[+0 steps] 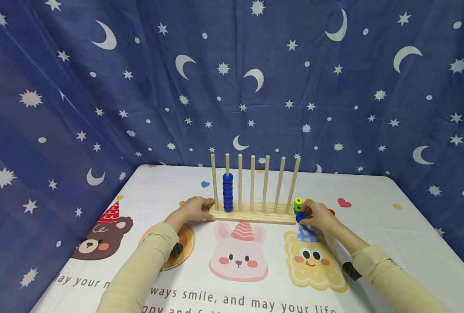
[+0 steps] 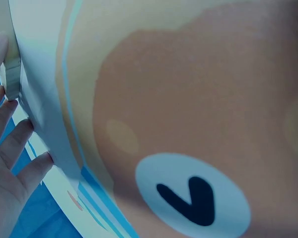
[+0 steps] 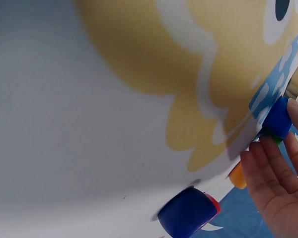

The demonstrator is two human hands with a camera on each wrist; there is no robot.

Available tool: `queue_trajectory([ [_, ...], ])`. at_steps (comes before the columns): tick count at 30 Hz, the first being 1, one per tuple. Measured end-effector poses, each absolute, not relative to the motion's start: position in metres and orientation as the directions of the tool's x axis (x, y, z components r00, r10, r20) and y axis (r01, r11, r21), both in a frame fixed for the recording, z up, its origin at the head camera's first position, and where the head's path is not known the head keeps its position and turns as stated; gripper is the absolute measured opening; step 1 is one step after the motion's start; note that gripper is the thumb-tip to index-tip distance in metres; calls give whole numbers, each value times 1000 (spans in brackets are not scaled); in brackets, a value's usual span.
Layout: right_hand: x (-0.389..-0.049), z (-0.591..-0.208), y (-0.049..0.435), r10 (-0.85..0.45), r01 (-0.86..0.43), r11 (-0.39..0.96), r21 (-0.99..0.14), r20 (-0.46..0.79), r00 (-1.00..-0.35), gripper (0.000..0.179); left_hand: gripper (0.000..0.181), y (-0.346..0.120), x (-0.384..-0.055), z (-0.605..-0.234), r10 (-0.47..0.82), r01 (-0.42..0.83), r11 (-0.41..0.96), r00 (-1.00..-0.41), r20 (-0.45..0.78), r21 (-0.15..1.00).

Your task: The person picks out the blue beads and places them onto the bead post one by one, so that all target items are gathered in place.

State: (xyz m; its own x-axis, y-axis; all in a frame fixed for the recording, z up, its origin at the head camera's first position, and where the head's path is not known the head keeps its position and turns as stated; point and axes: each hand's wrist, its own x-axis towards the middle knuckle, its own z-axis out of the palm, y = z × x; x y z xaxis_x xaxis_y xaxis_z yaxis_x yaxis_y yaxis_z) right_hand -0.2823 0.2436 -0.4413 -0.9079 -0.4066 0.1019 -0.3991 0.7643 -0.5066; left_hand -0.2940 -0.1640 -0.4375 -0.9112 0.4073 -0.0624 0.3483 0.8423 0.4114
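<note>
A wooden peg rack (image 1: 255, 215) with several upright pegs stands on the table. Several blue beads (image 1: 227, 192) are stacked on its second peg from the left. My left hand (image 1: 193, 209) holds the left end of the rack's base, thumb in front and fingers behind; in the left wrist view its fingers (image 2: 16, 141) spread beside the wood. At the rack's right end my right hand (image 1: 321, 217) pinches a blue bead (image 1: 300, 217) between thumb and finger. Beside it are a yellow bead (image 1: 298, 201) and a green bead (image 1: 297, 209).
An orange bead (image 3: 238, 176) and another blue bead (image 3: 188, 213), with red behind it, lie near the right hand. A red bead (image 1: 332, 212) shows partly past the hand. The white cloth (image 1: 200, 300) bears printed animals. A starry blue curtain (image 1: 224, 87) hangs behind.
</note>
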Motion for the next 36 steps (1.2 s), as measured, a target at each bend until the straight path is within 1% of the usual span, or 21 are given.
queue_trajectory([
  [6,-281,-443,243,-375,-372,789,-489,95,-922,23,64,-163,-293,-440,415,353,839,-908,-66,414],
  [14,-278,-440,242,-371,-375,784,-496,110,-922,26,63,-162,-291,-440,412,355,840,-909,-59,410],
  [18,-277,-439,240,-382,-386,784,-486,112,-917,25,63,-163,-292,-439,405,348,842,-912,-59,412],
  [23,-274,-436,239,-403,-400,781,-479,103,-909,24,67,-168,-297,-443,421,353,827,-905,-65,437],
  [24,-274,-435,238,-405,-401,780,-481,100,-909,25,68,-173,-305,-453,443,384,813,-896,-36,438],
  [27,-273,-434,238,-403,-392,780,-488,89,-911,28,68,-176,-309,-454,455,398,810,-890,-34,430],
  [30,-272,-433,238,-390,-379,779,-500,86,-917,30,66,-175,-309,-451,455,397,807,-890,-33,438],
  [31,-272,-433,238,-384,-373,780,-502,87,-919,30,64,-170,-302,-441,438,370,819,-897,-60,438],
  [32,-271,-433,239,-384,-374,780,-501,88,-919,30,63,-169,-301,-439,435,367,822,-898,-62,435],
  [36,-268,-434,240,-374,-370,781,-504,97,-922,30,61,-164,-296,-437,429,369,838,-901,-69,401],
])
